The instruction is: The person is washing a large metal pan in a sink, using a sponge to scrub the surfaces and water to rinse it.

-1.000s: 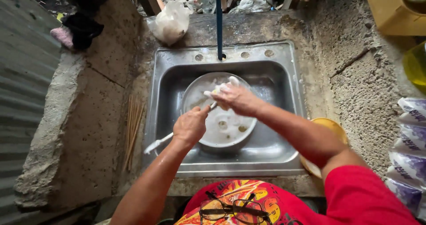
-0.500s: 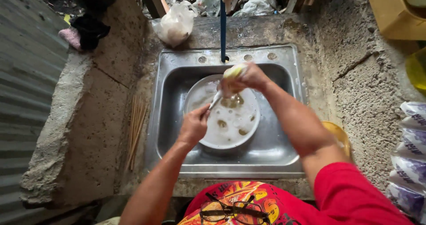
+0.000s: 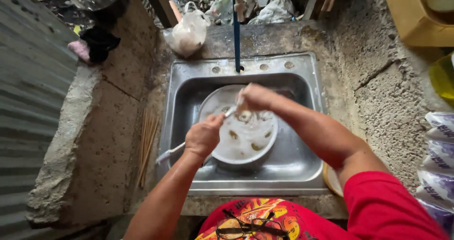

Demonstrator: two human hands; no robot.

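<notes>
The left hand [image 3: 204, 137] is squeezing a long white spoon [image 3: 170, 152] while the right hand [image 3: 253, 98], fingers curled shut, is rubbing it over the white bowl [image 3: 222, 155] in the middle of the metal sink [image 3: 302, 164]

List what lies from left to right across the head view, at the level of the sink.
Corrugated metal sheet → concrete ledge → bundle of thin sticks → left hand on a utensil → white basin in the sink → rough concrete counter → sachets.
</notes>
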